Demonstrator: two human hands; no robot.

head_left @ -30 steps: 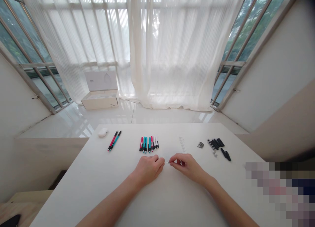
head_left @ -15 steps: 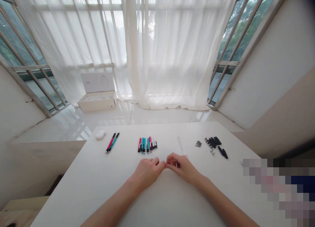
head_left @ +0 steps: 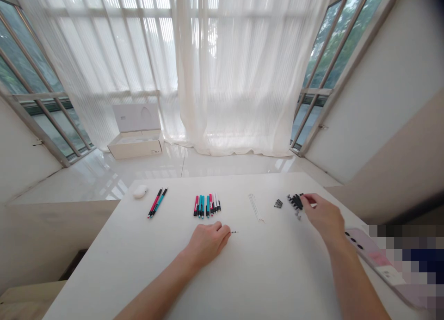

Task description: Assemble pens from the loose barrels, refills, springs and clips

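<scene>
My left hand (head_left: 210, 240) is closed over the middle of the table, pinching a thin pen part (head_left: 234, 232) whose narrow tip points right. Over on the right, my right hand (head_left: 323, 214) has its thumb and fingertips at a group of black pen grips (head_left: 296, 200) and hides some of them. Whether a grip is between those fingers cannot be made out. Beyond my left hand lies a row of pink, teal and white pen barrels (head_left: 207, 205). Thin white refills (head_left: 255, 207) and a small pile of dark pen pieces (head_left: 278, 203) lie between the hands.
Two whole pens (head_left: 157, 203), pink and teal, lie at the left beside a white earbud case (head_left: 140, 192). A phone (head_left: 378, 264) rests at the table's right edge, partly blurred out. Behind the white table (head_left: 145, 264), an open box (head_left: 135, 144) stands on the ledge by the curtain.
My right hand has left my left hand and moved right to the black grips. The pen part now shows at my left fingertips. My left hand has stayed nearly in place.
</scene>
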